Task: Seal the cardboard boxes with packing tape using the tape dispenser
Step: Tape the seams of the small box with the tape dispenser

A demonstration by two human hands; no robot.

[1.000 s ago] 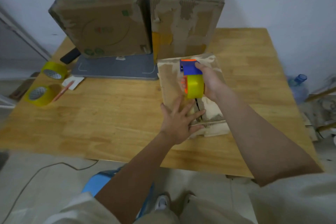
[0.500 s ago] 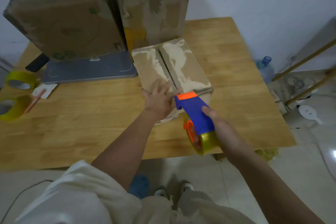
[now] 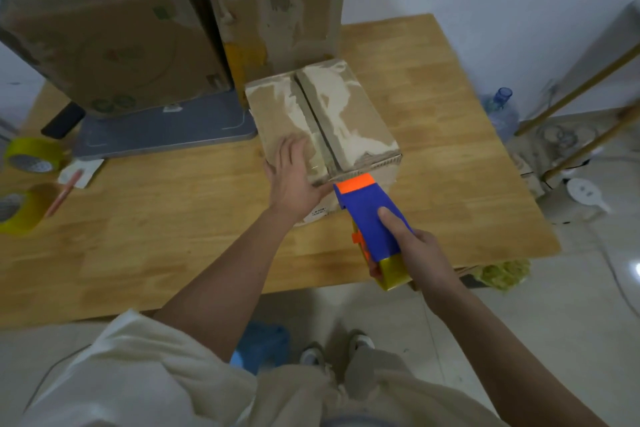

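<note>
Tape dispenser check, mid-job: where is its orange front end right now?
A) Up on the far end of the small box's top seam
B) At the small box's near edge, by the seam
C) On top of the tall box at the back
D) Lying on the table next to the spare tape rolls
B: the tape dispenser, gripped by the right hand, has its orange end at the near edge of the small box, beside the left hand resting flat on the box top.

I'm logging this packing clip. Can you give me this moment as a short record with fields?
surface: wooden table
box being taped: small cardboard box, flaps closed, seam facing up
left hand: flat on the box top, near edge
right hand: grips the tape dispenser
dispenser position: orange tip at the box's near edge
behind: two large boxes
spare items: two yellow tape rolls at the table's left edge
</note>
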